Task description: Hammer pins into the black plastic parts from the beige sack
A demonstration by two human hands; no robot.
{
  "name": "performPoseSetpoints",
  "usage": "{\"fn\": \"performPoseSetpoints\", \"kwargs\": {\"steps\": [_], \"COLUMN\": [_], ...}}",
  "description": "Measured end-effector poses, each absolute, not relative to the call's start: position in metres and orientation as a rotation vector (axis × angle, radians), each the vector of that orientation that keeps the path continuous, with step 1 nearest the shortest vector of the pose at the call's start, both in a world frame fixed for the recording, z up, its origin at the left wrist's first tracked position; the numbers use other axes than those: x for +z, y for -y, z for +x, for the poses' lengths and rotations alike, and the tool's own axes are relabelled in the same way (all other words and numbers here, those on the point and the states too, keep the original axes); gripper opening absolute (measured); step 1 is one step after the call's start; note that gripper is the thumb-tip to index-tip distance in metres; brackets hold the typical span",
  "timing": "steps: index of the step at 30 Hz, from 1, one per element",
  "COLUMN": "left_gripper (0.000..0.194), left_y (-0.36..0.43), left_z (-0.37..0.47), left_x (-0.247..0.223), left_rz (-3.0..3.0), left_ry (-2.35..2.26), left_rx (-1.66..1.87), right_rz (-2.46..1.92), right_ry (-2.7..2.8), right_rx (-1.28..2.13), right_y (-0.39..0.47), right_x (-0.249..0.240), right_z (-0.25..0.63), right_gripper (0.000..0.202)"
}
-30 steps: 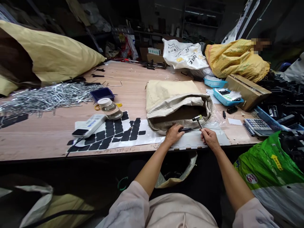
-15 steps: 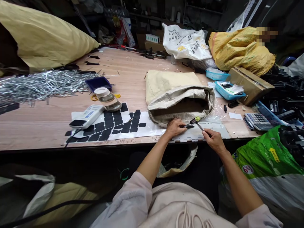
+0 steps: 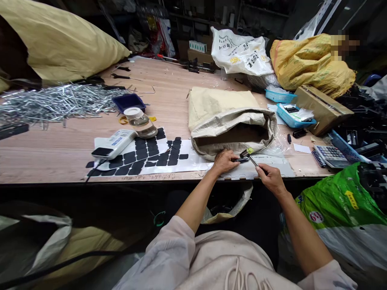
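In the head view my right hand [image 3: 272, 178] is closed around the handle of a small hammer [image 3: 254, 161], whose dark head carries a yellow-green patch. Just left of it, my left hand [image 3: 224, 162] pinches a slim dark part [image 3: 242, 160] at the table's front edge. The hammer head is right over or beside the tip of this part; contact cannot be made out. Both hands are over a pale sheet [image 3: 272, 166], in front of the mouth of a beige woven sack [image 3: 222, 98].
A glass jar [image 3: 141, 125], a white boxy device [image 3: 116, 144] and a pile of metal rods [image 3: 60, 102] lie left. At right are a blue basket [image 3: 298, 117], a cardboard box [image 3: 323, 106], a calculator [image 3: 331, 155] and a green bag [image 3: 341, 201].
The view has shifted slightly, so the table things appear a little further right. The hammer and my right hand have moved slightly left, nearer my left hand. Both grips stay the same.
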State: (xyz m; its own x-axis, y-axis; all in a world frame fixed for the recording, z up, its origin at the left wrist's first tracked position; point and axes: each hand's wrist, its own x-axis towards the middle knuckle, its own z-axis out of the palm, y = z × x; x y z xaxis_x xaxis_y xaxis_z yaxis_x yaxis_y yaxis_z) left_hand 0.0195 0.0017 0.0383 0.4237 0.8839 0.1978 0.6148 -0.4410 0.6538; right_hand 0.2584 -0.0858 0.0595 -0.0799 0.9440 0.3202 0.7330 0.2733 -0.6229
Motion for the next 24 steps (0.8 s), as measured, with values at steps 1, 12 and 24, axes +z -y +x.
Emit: {"fn": "performPoseSetpoints", "kwargs": {"steps": [1, 12, 24], "left_gripper": [0.02, 0.025, 0.01], "left_y": [-0.001, -0.004, 0.033], "left_z": [0.02, 0.02, -0.007], "left_x": [0.039, 0.034, 0.06], "left_rz": [2.195, 2.172, 2.296], "left_ry": [-1.268, -1.288, -0.909], "left_rx": [0.726, 0.73, 0.689], "right_rz": [-1.505, -1.512, -1.295], "right_ry": [1.885, 1.607, 0.995], "right_rx": [0.387, 0.728, 1.074], "right_y": [0.085, 0.054, 0.038], "right_x": [0.059, 0.059, 0.048], "right_z": [0.257, 0.261, 0.275], "right_gripper": [0.032, 0.037, 0.05]}}
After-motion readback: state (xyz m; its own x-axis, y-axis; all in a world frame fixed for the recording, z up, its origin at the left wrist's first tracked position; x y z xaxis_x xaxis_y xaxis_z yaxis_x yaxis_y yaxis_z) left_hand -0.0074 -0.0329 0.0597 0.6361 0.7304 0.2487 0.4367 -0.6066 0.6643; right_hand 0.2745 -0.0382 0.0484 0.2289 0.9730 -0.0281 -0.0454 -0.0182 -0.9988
